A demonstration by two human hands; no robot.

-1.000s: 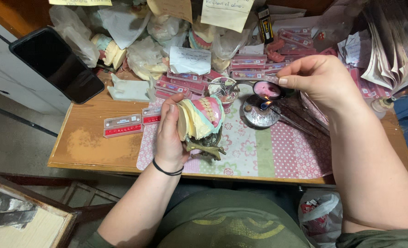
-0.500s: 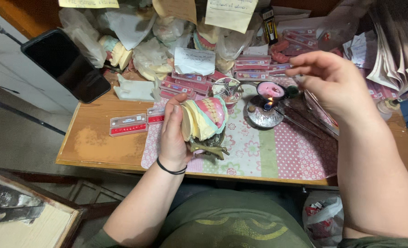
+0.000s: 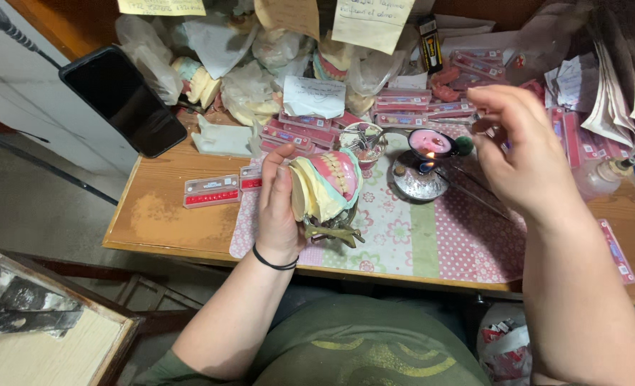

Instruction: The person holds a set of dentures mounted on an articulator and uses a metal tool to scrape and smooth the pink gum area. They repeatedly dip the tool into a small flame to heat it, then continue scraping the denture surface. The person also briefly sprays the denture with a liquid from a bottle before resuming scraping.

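Observation:
My left hand (image 3: 278, 207) grips a dental model (image 3: 326, 184) with pink wax gums and a row of teeth, set on a brass articulator (image 3: 334, 230), tilted over the patterned mat (image 3: 432, 236). My right hand (image 3: 528, 154) hovers right of a small lit burner (image 3: 419, 175) and a dish of pink wax (image 3: 430, 143). Its fingers pinch a thin metal tool (image 3: 468, 187) whose tip reaches toward the flame.
A black phone (image 3: 121, 96) leans at the back left. Red strips of artificial teeth (image 3: 210, 191) lie on the wooden table (image 3: 160, 221). Plastic bags (image 3: 260, 71), paper notes (image 3: 370, 21) and stacked papers (image 3: 621, 78) crowd the back. A glass jar (image 3: 364, 139) stands behind the model.
My right hand has lifted up and drawn to the right, away from the wax dish. My left hand keeps holding the dental model in the same place.

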